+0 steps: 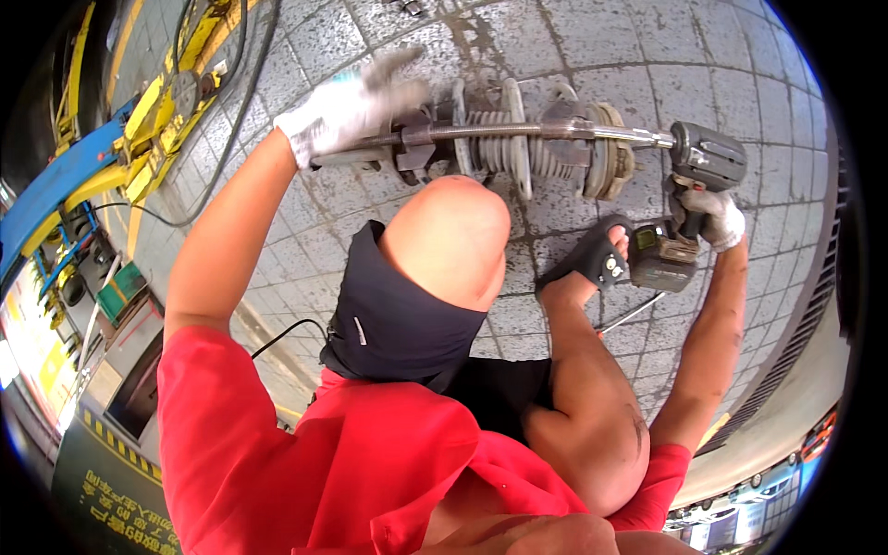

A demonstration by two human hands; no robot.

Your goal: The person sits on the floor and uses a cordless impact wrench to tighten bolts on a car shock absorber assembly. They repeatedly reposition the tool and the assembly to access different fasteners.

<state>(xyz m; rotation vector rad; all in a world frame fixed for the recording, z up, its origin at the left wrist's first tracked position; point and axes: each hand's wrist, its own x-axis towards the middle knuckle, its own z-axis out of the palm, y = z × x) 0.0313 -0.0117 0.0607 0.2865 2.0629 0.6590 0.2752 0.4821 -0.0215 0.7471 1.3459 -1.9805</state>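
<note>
- Upper right: open tiled floor (712,79) leaves passage above the impact wrench (710,153).
- Upper centre: the coil-spring strut (495,159) and metal rod (509,130) bar the way across.
- Centre: the raised knee (451,222) crowds the strut's near side.
- Right of centre: a sandal (585,257) sits close beside the wrench's battery (663,271).

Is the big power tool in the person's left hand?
No, the right hand grips the black power tool by its handle, while the left hand is near the spring assembly's other end.
</note>
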